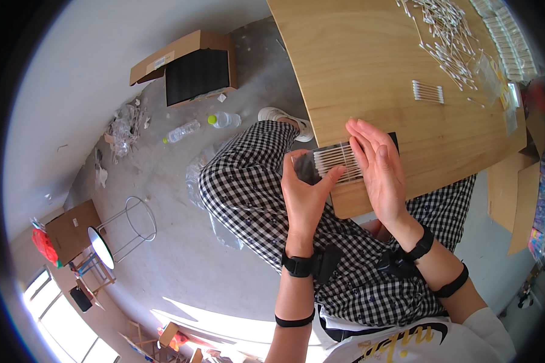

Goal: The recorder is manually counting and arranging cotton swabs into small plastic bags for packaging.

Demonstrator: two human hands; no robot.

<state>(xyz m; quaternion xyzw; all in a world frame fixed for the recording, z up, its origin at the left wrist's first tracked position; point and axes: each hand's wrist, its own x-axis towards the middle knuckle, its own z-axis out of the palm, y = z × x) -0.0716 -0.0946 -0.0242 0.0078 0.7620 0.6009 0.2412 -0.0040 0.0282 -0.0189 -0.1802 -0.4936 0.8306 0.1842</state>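
Observation:
At the table's near corner my left hand [303, 196] grips a clear bag with a row of cotton swabs [331, 158] in it. Its thumb presses on the swabs and its fingers curl round the bag's left end. My right hand [379, 171] stands at the row's right end, palm toward the swabs, fingers stretched out straight. A flat dark piece [394, 141] shows beneath the row and behind my right fingers; most of it is hidden. Farther up the table lie a small neat row of swabs [428, 92] and a loose heap of swabs [445, 36].
Packed swab bags [510, 39] line the table's far right, beside clear empty bags [494, 81]. The wooden table [345, 66] ends at my knees. An open carton [233, 63], plastic bottles [225, 120] and a round stool [102, 248] are on the floor at left.

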